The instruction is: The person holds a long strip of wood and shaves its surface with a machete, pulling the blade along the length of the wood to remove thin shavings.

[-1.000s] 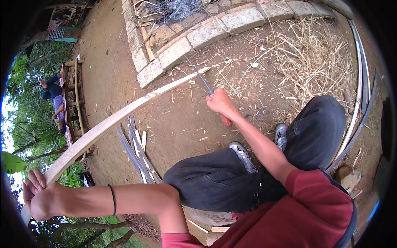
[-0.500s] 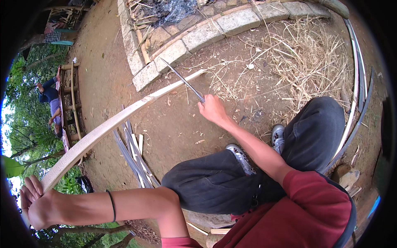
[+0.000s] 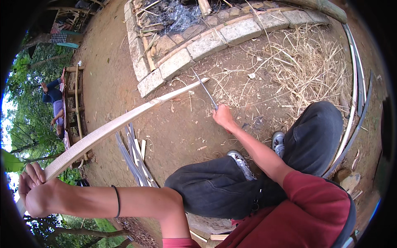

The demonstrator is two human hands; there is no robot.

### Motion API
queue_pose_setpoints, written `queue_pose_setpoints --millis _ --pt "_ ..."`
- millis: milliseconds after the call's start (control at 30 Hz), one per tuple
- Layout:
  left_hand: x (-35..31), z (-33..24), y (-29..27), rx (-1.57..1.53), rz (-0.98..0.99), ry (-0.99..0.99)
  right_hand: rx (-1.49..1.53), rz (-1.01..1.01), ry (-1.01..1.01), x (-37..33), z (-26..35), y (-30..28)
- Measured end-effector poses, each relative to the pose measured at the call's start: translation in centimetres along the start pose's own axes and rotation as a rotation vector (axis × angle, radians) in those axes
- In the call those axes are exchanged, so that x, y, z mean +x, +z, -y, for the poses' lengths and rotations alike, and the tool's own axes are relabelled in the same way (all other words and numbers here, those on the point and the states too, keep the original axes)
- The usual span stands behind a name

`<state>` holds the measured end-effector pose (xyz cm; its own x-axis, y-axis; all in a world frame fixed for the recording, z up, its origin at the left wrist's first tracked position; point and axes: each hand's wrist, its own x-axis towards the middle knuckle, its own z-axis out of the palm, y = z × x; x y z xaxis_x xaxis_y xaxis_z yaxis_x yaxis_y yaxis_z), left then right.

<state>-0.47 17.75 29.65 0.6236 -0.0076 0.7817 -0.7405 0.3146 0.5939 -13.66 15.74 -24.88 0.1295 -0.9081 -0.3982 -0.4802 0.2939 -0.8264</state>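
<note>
A long pale strip of split wood, perhaps bamboo [image 3: 111, 125], runs slantwise from the lower left to the middle of the view. My left hand [image 3: 34, 182] is closed round its near end at arm's length. The fingers of my right hand [image 3: 223, 115] are wrapped round the handle of a knife [image 3: 205, 89]. Its narrow blade crosses the strip close to the far tip and appears to touch it. Most of the handle is hidden in my fist.
Below the strip lies a bundle of split strips [image 3: 138, 159]. Pale shavings [image 3: 314, 68] heap at the upper right, near a stone-edged fire pit [image 3: 206, 46] with ash. Long strips [image 3: 355, 103] curve along the right. A person [image 3: 57, 103] reclines on a bamboo bench [image 3: 77, 111].
My right hand and the knife have moved right, so the blade now crosses nearer the strip's far tip. My left hand keeps its hold. The whole view has shifted slightly.
</note>
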Motion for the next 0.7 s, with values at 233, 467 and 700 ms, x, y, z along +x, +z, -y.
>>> queue_pose_setpoints --millis 233,467,700 --pt "1.3 1.0 -0.9 -0.122 0.047 -0.023 0.184 0.185 0.201 -1.5 5.4 -4.1" --pt "0.0 1.1 0.0 -0.125 0.061 0.085 0.291 0.424 0.005 -7.0 16.5 -11.1" --pt "0.8 2.6 0.2 -0.184 0.141 0.285 0.265 0.370 -0.127 -7.2 21.3 -17.0"
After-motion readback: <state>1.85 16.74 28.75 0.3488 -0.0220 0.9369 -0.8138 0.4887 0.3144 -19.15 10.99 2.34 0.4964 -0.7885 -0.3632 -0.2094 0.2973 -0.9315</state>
